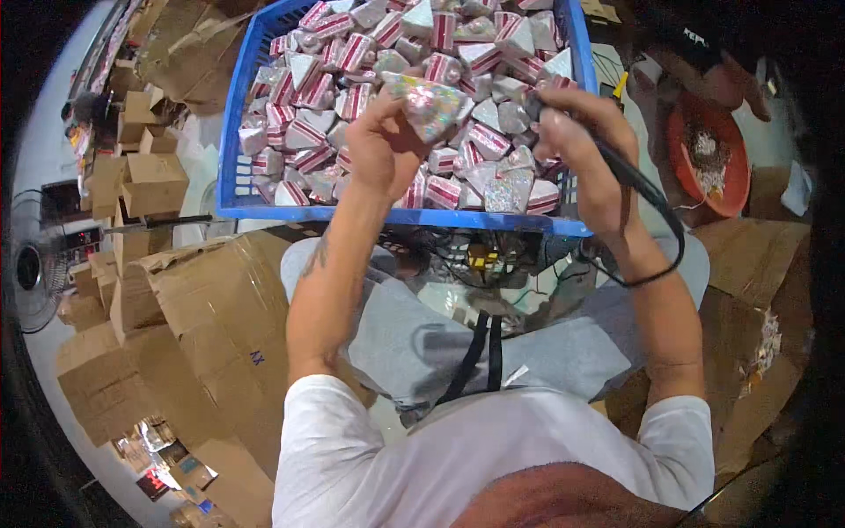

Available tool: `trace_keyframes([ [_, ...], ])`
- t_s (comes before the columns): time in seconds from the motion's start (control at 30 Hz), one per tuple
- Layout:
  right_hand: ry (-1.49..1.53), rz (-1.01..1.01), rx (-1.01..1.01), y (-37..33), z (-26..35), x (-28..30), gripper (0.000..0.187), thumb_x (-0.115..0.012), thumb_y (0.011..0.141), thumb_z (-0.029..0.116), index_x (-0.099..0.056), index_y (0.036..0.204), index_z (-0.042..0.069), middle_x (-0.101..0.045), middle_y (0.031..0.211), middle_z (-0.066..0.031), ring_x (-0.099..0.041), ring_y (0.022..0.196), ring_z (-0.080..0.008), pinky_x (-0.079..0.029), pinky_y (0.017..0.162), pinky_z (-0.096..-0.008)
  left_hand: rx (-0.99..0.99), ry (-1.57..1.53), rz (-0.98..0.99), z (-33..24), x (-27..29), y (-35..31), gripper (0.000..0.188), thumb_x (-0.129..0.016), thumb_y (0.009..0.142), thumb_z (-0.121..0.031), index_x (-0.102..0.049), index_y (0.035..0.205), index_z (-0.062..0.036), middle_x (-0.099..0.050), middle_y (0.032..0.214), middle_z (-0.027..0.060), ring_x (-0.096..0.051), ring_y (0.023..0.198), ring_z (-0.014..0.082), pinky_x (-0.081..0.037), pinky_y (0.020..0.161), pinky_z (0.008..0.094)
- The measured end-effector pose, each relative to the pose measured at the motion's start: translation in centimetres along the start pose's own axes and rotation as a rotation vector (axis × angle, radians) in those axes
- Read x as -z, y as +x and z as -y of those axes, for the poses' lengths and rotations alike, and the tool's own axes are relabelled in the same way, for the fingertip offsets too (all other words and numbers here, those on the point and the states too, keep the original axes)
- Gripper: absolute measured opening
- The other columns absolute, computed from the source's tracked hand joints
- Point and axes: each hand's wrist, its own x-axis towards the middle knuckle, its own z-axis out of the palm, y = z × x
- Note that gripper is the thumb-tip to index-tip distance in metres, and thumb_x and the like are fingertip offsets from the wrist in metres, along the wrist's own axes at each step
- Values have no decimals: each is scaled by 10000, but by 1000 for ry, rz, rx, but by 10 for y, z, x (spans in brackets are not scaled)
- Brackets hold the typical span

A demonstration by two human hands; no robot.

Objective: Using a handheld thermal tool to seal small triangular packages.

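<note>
In my left hand (pixel 380 150) is a shiny, iridescent wedge-shaped piece (pixel 429 104), pinched by its edge over the crate. My right hand (pixel 588 150) is closed around a slim black tool (pixel 623 167) with a black cable that loops down past my wrist. The tool's tip is too small and shaded to make out, and it sits to the right of the wedge, apart from it. Beneath both hands a blue plastic crate (pixel 405 218) is heaped with cake-slice-shaped pieces (pixel 304 134), striped red and white with glittery tops.
Cardboard boxes (pixel 154 185) and a large opened carton (pixel 224 308) lie on the left, near a fan (pixel 31 264). At the right another person's hand (pixel 726 84) hangs by a red basin (pixel 739 167) with small bits inside. Cables and small parts lie under the crate's near edge.
</note>
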Motion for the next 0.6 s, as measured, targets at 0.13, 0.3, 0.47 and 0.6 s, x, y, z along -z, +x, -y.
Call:
trace_keyframes([
  [0.13, -149, 101, 2, -15, 2, -3, 294, -694, 857, 173, -631, 1092, 8, -667, 903, -91, -618, 805, -142, -496, 713, -285, -69, 98, 21, 7, -5, -7, 462, -529, 884, -116, -456, 1324, 4, -597, 1203, 124, -614, 1082, 234, -514, 952, 425],
  [0.3, -337, 160, 183, -7, -1, -11, 328, -711, 813, 170, -625, 1095, 26, -686, 852, -119, -659, 740, -206, -516, 678, -337, -160, 210, -16, 5, 1, -7, 506, -577, 876, -92, -419, 1343, 25, -594, 1174, 131, -629, 1045, 215, -543, 909, 363],
  [0.47, -401, 274, 117, -5, 4, -13, 350, -677, 815, 179, -620, 1109, -2, -661, 926, -92, -603, 815, -145, -485, 752, -298, -187, 229, 9, 3, -1, -7, 548, -597, 870, -79, -383, 1360, 40, -589, 1166, 143, -632, 1037, 221, -545, 914, 369],
  [0.6, -463, 238, 211, -7, 3, -9, 356, -682, 814, 182, -621, 1116, 4, -673, 908, -98, -621, 797, -158, -493, 739, -302, -186, 235, -6, 4, -4, -6, 546, -598, 869, -73, -384, 1358, 46, -587, 1175, 151, -630, 1042, 222, -535, 929, 373],
])
